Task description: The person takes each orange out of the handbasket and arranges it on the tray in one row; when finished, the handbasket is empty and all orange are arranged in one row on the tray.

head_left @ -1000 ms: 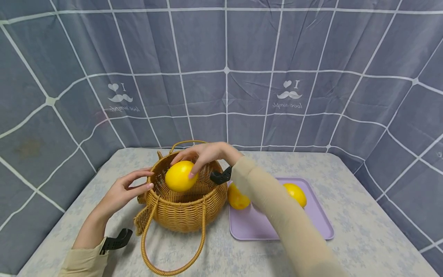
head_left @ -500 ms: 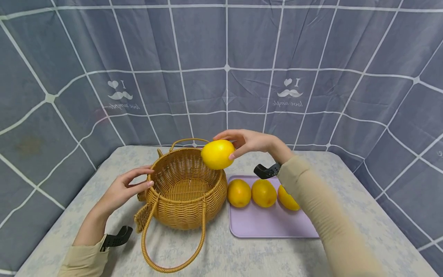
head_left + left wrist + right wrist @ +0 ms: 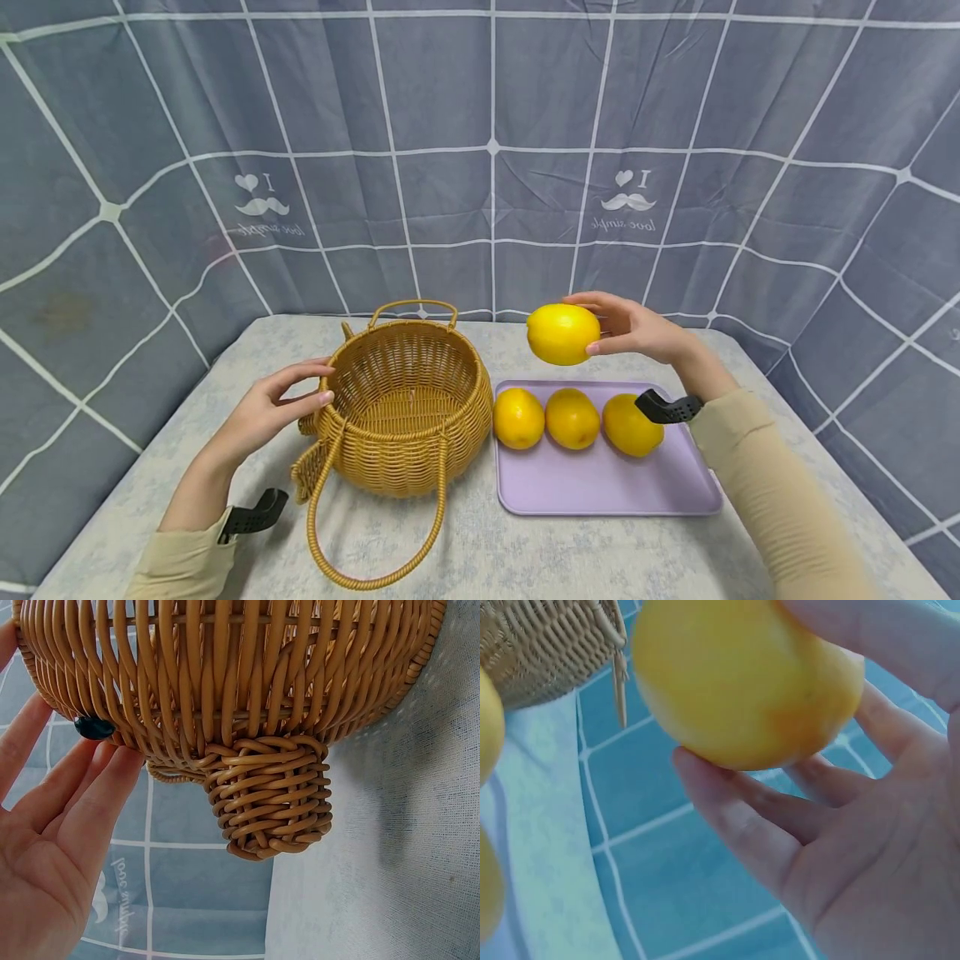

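Observation:
In my right hand [image 3: 637, 329] a large yellow lemon [image 3: 562, 335] is pinched between thumb and fingers, raised above and behind the lilac tray [image 3: 607, 492]. The right wrist view shows the same lemon [image 3: 742, 682] close up, its underside against the fingertips. My left hand [image 3: 262, 417] touches the left rim of a round wicker basket [image 3: 405, 462] with fairly straight fingers and thumb. In the left wrist view its fingers lie along the basket wall [image 3: 225, 667], beside a dark bead. The basket's woven floor shows, with nothing on it.
Three lemons stand in a row on the tray: one left [image 3: 518, 418], one middle [image 3: 572, 419], one right [image 3: 632, 425]. The basket's front handle [image 3: 375, 579] hangs down onto the table; its back handle [image 3: 412, 303] stands up. A grey grid-patterned curtain [image 3: 450, 200] encloses the table.
My right hand has brought the lemon from inside the basket up over its right rim and rightward, behind the tray. My left hand stays at the rim.

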Demonstrator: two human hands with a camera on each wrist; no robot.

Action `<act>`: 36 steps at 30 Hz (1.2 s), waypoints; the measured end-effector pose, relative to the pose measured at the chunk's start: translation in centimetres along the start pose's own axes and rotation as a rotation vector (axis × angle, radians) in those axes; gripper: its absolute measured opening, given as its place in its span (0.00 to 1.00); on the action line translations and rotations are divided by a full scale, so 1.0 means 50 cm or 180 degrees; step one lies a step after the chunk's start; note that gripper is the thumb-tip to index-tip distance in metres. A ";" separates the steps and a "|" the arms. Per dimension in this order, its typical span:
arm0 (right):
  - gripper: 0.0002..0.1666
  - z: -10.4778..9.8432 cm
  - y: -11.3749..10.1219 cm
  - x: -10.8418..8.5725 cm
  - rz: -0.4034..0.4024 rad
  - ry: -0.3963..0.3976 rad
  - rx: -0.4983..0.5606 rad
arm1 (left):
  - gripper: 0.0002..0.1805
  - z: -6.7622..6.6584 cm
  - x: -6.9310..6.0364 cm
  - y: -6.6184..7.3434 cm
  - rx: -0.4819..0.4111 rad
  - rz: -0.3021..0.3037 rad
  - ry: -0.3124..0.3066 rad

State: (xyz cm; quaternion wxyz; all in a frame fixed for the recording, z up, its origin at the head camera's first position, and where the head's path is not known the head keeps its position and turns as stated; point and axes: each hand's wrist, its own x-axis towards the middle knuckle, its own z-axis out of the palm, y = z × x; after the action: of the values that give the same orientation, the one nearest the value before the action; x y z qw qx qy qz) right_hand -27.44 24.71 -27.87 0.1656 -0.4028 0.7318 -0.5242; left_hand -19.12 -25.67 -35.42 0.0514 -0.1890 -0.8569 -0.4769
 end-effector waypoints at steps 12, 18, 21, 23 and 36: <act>0.39 -0.017 0.080 -0.180 -0.0076 0.1011 -0.0122 | 0.22 0.002 0.004 0.003 -0.0008 -0.0031 -0.0028; 0.38 0.005 0.097 -0.245 0.0116 0.1615 -0.0190 | 0.21 0.004 0.003 0.000 0.0001 -0.0002 -0.0018; 0.38 0.016 0.106 -0.270 0.0223 0.1826 -0.0213 | 0.21 0.004 0.000 0.000 -0.0001 0.0005 -0.0011; 0.38 0.024 0.113 -0.284 0.0299 0.1944 -0.0268 | 0.21 0.002 -0.001 0.000 -0.0008 -0.0004 -0.0011; 0.40 0.076 0.173 -0.344 0.0907 0.2468 -0.0316 | 0.21 0.001 0.000 -0.001 0.0008 -0.0084 -0.0045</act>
State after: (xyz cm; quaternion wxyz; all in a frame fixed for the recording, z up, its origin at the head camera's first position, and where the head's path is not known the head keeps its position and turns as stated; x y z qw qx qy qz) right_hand -17.85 36.51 -40.26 -0.0711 -0.0777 0.8128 -0.5730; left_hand -19.13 -25.68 -35.48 0.0393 -0.1810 -0.8602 -0.4751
